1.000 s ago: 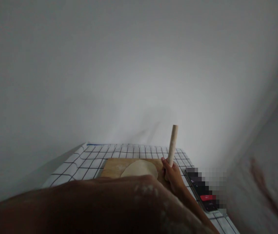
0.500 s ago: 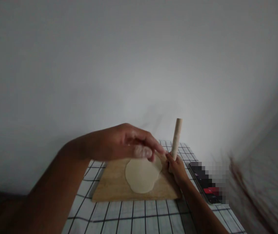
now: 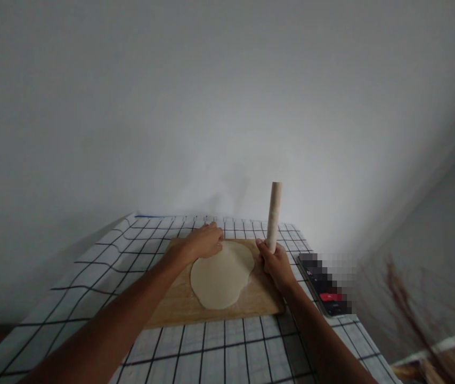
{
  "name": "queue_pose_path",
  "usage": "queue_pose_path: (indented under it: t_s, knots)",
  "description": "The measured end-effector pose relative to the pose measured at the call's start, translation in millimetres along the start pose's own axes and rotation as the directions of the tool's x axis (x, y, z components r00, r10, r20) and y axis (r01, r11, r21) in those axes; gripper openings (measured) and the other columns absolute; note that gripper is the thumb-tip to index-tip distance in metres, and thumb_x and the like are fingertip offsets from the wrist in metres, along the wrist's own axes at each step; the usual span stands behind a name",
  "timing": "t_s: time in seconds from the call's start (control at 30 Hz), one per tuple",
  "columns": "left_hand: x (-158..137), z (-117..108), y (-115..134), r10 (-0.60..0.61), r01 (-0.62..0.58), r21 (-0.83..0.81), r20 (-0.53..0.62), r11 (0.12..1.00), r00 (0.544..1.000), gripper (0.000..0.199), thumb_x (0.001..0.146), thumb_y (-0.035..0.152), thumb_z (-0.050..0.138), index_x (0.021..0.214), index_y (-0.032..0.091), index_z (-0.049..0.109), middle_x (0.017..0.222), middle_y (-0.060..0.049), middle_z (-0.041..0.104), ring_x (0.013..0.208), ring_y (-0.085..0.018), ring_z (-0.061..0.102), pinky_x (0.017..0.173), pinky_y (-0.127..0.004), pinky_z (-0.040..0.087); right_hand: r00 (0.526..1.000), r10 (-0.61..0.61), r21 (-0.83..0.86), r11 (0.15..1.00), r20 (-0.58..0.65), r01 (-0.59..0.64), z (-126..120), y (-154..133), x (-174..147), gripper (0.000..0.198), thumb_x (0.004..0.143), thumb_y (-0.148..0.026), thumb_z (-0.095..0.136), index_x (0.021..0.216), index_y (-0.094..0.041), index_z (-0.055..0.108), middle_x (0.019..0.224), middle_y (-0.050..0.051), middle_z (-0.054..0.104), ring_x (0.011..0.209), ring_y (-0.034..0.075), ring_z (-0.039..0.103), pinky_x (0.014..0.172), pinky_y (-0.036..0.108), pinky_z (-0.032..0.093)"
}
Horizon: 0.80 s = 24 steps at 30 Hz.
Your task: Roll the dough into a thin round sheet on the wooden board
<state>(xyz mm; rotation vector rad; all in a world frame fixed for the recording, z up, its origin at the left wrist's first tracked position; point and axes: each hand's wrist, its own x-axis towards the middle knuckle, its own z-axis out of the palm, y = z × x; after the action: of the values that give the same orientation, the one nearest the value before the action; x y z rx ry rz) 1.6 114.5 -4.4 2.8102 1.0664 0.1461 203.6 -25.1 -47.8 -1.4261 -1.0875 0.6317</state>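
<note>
A flat, uneven round of rolled dough (image 3: 222,278) lies on a wooden board (image 3: 159,312). At the dough's far left edge is my left hand (image 3: 207,241), its fingers curled down onto the rim in a grip; the fingertips are partly hidden. My right hand (image 3: 277,266) is closed around the lower end of a wooden rolling pin (image 3: 274,213), which it holds nearly upright over the board's right side, apart from the dough.
A black and white checked cloth (image 3: 195,352) covers the table under the board. To the right lies a phone-like dark device (image 3: 319,285), partly blurred out. A pale wall (image 3: 211,106) rises behind the table. Thin brown twigs (image 3: 407,320) stand at the lower right.
My left hand has come down from above the board to the dough's far left edge, and its fingers have closed there. The rolling pin stays upright in my right hand; the view has shifted.
</note>
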Motion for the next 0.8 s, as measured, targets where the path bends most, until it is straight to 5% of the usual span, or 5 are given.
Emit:
queue_pose_path:
  t_s: [0.27,0.43,0.53,0.67,0.8]
  knots:
    - [2,1,10,0.018,-0.016,-0.078,0.032,0.997,0.999,0.031,0.08,0.032,0.059,0.105,0.018,0.071,0.116,-0.013,0.068,0.109,-0.027,0.063,0.091,-0.034,0.047,0.999,-0.034,0.004,0.999,0.011,0.034,0,-1,0,0.047,0.085,-0.063,0.062,0.069,-0.02,0.049,0.055,-0.005,0.043,0.049,0.009,0.036,0.044,0.023,0.028]
    - [6,7,1,-0.036,0.074,-0.355,0.112,0.932,0.993,0.052,0.073,0.043,0.068,0.117,0.016,0.063,0.112,-0.011,0.071,0.096,-0.025,0.067,0.073,-0.029,0.049,1.0,-0.028,0.006,1.0,0.003,0.028,0,-1,0,0.048,0.085,-0.064,0.061,0.069,-0.019,0.053,0.055,-0.004,0.047,0.048,0.01,0.039,0.044,0.023,0.03]
    - [8,5,-3,0.054,0.059,-0.517,0.202,0.854,0.978,0.052,0.074,0.047,0.068,0.116,0.017,0.066,0.106,-0.008,0.074,0.088,-0.024,0.069,0.066,-0.028,0.048,1.0,-0.015,0.011,1.0,0.004,0.015,0,-1,0,0.047,0.084,-0.064,0.061,0.071,-0.019,0.055,0.055,-0.004,0.048,0.047,0.01,0.039,0.043,0.023,0.03]
    - [9,2,-1,0.13,-0.049,-0.572,0.101,0.819,0.986,0.045,0.081,0.054,0.059,0.1,0.017,0.075,0.092,-0.006,0.076,0.084,-0.024,0.069,0.064,-0.028,0.046,1.0,-0.007,-0.008,1.0,-0.026,0.007,-1,-1,0,0.048,0.084,-0.065,0.062,0.071,-0.019,0.053,0.055,-0.004,0.048,0.047,0.01,0.039,0.043,0.023,0.029]
    - [9,-6,4,0.09,-0.027,-0.634,0.067,0.773,0.994,0.05,0.083,0.061,0.058,0.097,0.017,0.078,0.083,-0.005,0.076,0.077,-0.023,0.068,0.061,-0.028,0.047,0.999,-0.005,0.026,1.0,-0.044,0.006,-1,-2,1,0.05,0.083,-0.066,0.062,0.067,-0.019,0.052,0.054,-0.004,0.047,0.047,0.009,0.039,0.043,0.023,0.03]
